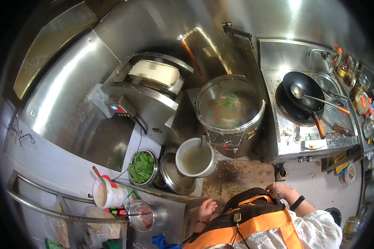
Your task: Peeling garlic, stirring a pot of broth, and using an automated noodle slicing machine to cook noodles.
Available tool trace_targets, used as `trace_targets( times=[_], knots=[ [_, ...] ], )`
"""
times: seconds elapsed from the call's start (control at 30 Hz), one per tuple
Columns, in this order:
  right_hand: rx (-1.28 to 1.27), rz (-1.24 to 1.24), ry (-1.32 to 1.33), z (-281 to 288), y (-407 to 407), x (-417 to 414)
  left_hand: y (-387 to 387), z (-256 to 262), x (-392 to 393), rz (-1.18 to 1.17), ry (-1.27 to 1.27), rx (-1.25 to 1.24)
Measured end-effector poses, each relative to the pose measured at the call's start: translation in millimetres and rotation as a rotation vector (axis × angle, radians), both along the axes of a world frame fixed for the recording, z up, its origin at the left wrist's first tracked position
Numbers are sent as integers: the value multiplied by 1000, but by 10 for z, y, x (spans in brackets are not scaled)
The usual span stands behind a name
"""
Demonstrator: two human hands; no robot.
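Observation:
My left hand (207,209) hangs beside the edge of a steel counter, palm up with the fingers loosely bent and nothing in it. Against the dark apron (246,202) with orange trim rests my right hand (278,190), its fingers curled and partly hidden, so whether it grips the cloth cannot be told. In front of me stands a large round steel pot (207,124) of broth with green leaves and pale roots afloat. A white bucket (179,155) of cloudy liquid, a metal handle leaning in it, sits nearer, by a steel bowl of leafy greens (141,167).
At the right, a black wok (288,81) with a ladle (321,101) rests on a steel stove (286,146). A machine holding a block of dough (154,73) stands back left. A tub (99,194) and a bowl of red food (141,216) are at the lower left.

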State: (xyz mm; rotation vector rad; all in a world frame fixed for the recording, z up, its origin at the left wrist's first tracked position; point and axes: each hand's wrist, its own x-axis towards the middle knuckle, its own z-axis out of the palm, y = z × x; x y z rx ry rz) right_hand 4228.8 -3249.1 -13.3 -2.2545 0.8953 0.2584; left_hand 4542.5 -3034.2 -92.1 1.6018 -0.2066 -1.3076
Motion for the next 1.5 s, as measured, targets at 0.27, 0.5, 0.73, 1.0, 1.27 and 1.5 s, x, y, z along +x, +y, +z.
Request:
trace_targets(
  times=[0.27, 0.5, 0.73, 1.0, 1.27, 1.5],
  knots=[
    [31, -11, 95, -256, 38, -277, 75, -20, 36, 10, -27, 9],
    [18, -12, 90, -173, 142, -110, 89, -19, -30, -3, -11, 7],
    [28, 18, 96, -264, 134, -216, 144, -112, -76, -10, -28, 8],
    [23, 72, 137, -339, 199, -190, 280, -318, -107, -41, -3, -46],
    [65, 85, 167, -352, 157, -141, 298, -364, -117, -73, -42, -11],
    [25, 170, 191, -548, 136, -190, 295, -319, -178, -52, -42, 7]
  ],
)
